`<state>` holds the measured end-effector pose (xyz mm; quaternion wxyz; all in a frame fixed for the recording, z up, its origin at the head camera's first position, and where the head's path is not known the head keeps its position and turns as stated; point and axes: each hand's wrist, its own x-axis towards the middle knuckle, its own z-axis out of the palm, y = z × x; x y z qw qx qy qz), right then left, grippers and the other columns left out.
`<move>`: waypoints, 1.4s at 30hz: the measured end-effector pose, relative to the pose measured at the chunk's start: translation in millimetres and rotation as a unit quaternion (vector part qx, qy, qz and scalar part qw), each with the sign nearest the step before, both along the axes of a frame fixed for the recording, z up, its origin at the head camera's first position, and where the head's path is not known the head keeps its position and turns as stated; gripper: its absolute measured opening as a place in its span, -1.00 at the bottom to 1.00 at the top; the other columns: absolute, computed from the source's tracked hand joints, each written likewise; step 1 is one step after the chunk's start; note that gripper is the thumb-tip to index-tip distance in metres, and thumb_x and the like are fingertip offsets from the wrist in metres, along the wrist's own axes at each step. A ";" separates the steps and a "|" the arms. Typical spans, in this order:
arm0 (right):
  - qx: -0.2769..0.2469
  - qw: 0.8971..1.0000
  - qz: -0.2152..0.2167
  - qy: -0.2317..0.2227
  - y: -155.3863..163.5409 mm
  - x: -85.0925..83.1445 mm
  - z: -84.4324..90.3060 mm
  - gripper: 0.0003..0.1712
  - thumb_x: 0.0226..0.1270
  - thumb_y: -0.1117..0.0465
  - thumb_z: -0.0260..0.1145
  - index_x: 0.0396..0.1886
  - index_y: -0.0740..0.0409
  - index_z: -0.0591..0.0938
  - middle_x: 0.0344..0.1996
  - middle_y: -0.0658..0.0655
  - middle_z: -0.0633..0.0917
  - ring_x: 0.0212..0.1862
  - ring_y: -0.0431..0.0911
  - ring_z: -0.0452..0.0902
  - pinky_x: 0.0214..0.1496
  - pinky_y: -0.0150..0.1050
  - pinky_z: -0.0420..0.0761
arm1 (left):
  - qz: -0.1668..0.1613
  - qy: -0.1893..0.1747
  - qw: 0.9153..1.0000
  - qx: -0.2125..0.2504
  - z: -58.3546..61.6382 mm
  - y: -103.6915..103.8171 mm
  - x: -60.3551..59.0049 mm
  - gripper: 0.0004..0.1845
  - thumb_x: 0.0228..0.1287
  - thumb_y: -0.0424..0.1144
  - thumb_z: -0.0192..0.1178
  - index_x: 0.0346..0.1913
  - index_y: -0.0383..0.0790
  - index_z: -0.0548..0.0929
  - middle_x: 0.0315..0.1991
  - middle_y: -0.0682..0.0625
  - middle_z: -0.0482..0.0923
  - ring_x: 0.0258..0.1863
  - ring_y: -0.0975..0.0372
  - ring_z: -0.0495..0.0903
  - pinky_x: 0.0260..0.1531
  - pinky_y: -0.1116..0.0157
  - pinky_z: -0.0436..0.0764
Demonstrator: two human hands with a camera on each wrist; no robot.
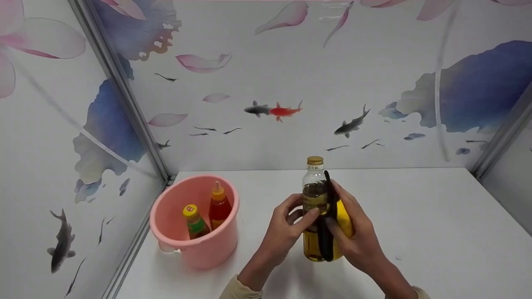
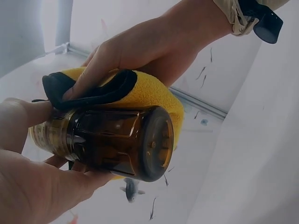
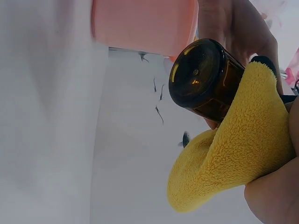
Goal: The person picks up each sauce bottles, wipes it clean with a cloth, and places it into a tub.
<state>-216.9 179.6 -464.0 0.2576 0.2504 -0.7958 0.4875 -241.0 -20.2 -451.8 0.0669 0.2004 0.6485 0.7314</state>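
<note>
A glass oil bottle [image 1: 314, 187] with a gold cap is held upright above the table in the head view; its label is partly covered. My left hand [image 1: 283, 226] grips the bottle's left side, the thumb across its front. With my right hand [image 1: 360, 232] I hold a yellow cloth [image 1: 343, 220] with a black edge against the bottle's right side. The left wrist view shows the cloth [image 2: 159, 91] wrapped partly round the bottle [image 2: 117, 140]. In the right wrist view, the fluffy yellow cloth [image 3: 243, 144] hangs below the bottle's base [image 3: 195, 72].
A pink bucket [image 1: 216, 249] stands on the white table [image 1: 436, 232] to the left. Inside it are a yellow-capped bottle with a green label [image 1: 196, 224] and a red sauce bottle [image 1: 219, 207]. Printed white panels [image 1: 232, 145] enclose the back and sides.
</note>
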 end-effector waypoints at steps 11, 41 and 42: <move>-0.002 1.000 0.006 0.016 -2.1 1.1 -0.7 0.01 0.42 0.55 0.38 0.76 -0.01 0.22 0.57 0.10 0.47 0.31 -0.16 0.58 0.38 -0.47 0.59 | 0.025 -0.001 0.999 0.030 2.8 -1.9 0.9 -0.49 0.54 -0.05 0.37 0.45 0.00 0.56 0.26 -0.08 0.65 0.27 0.09 0.69 0.36 0.13 0.68; 0.007 1.000 0.012 -0.009 -12.8 5.3 -7.4 0.06 0.37 0.46 0.50 0.74 -0.17 0.26 0.43 -0.10 0.59 0.14 -0.15 0.65 0.26 -0.38 0.69 | 0.040 0.026 0.998 0.040 11.8 -17.8 -2.2 -0.47 0.65 -0.09 0.23 0.53 -0.08 0.38 0.38 -0.11 0.65 0.36 0.06 0.65 0.51 0.01 0.55; 0.007 1.000 0.011 -0.007 -12.5 5.1 -7.3 0.06 0.37 0.46 0.50 0.74 -0.15 0.26 0.43 -0.09 0.59 0.13 -0.14 0.65 0.26 -0.38 0.70 | 0.040 0.031 0.998 0.037 11.4 -17.4 -2.1 -0.47 0.66 -0.09 0.23 0.53 -0.06 0.38 0.38 -0.10 0.65 0.36 0.06 0.65 0.51 0.00 0.55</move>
